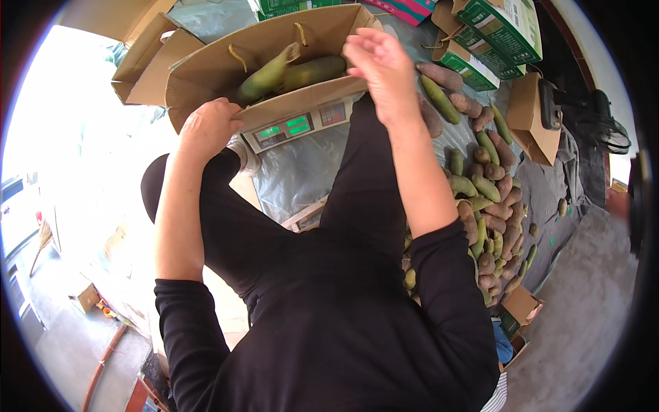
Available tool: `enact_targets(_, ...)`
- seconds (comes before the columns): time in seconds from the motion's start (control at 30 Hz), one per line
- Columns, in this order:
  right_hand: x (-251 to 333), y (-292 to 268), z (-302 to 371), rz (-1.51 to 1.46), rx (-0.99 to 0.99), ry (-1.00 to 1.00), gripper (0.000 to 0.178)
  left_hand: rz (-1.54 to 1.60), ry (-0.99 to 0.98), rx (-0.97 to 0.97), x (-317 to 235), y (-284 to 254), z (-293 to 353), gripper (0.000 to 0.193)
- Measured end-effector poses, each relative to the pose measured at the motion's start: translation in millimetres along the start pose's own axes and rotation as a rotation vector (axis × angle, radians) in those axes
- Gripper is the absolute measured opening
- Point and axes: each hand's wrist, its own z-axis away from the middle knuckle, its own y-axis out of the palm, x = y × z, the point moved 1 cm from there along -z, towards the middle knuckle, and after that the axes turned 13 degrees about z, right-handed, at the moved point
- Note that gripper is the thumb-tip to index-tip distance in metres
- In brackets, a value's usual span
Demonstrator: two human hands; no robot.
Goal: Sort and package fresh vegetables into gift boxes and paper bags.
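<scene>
A cardboard box (206, 72) with yellow rope handles rests on a digital scale (329, 115) with a lit green display, between my knees. Inside lie long green radishes (312, 72), one with a cut, pale tip. At the near left corner, my left hand (208, 127) has its fingers curled over the box's rim. My right hand (376, 65) is over the box's right end, fingers loosely bent and apart, with nothing seen in them. Whether it touches the rim is not clear.
On my right spreads a pile of green radishes (486, 189) and brownish-purple roots (511, 196). Green printed cartons (498, 41) stand at the far right, near a plain cardboard box (534, 117) and a black fan (600, 123). Another open carton (147, 62) is at the far left.
</scene>
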Motion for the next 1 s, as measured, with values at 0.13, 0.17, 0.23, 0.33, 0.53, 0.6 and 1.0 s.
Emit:
enact_targets(0.13, -28, -66, 18, 0.004, -0.166, 0.066, 0.027, -0.009, 0.024, 0.038, 2, 1, 1, 0.023)
enact_targets(0.17, -39, -86, 25, 0.081, -0.189, 0.124, 0.025, -0.006, 0.031, 0.045, 0, 1, 0, 0.024)
enact_targets(0.23, -72, -125, 46, 0.166, -0.257, 0.208, 0.023, -0.012, 0.099, 0.01, 0, 3, -3, 0.024)
enact_targets(0.33, -130, -161, 93, 0.304, -0.356, 0.386, 0.017, 0.069, 0.089, 0.001, -3, -3, 1, 0.029)
enact_targets(0.53, -273, -196, 225, 0.442, -0.351, 0.793, 0.011, 0.114, 0.07, -0.027, -5, 0, -5, 0.032)
enact_targets(0.6, -311, -204, 265, 0.491, -0.302, 0.832, 0.012, 0.107, 0.084, -0.018, -4, 1, -5, 0.033)
enact_targets(1.0, -339, -301, 308, 0.685, -0.96, 1.011, 0.034, 0.17, 0.083, -0.027, -16, 3, -17, 0.037)
